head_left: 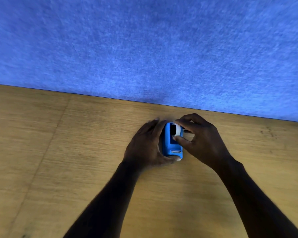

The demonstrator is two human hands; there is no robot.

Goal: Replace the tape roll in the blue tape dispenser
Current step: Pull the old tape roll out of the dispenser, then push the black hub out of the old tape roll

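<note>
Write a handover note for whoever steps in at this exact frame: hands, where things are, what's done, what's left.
Left hand: cupped around the blue tape dispenser, steadying it on the wooden table.
Right hand: pinching the white tape roll between thumb and fingers, at the dispenser's far end.
Done: roll is at the dispenser's cavity, tilted, not clearly seated.
Left: cannot tell whether this roll is going in or coming out; finish seating it and feed tape to the cutter slot.

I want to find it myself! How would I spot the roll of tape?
Start at the wooden table below the blue felt wall, and look where the two hands meet. Between them sits the blue tape dispenser, steadied by the left hand. The tape roll is the small white ring with a dark hole, pinched by the right hand.
</note>
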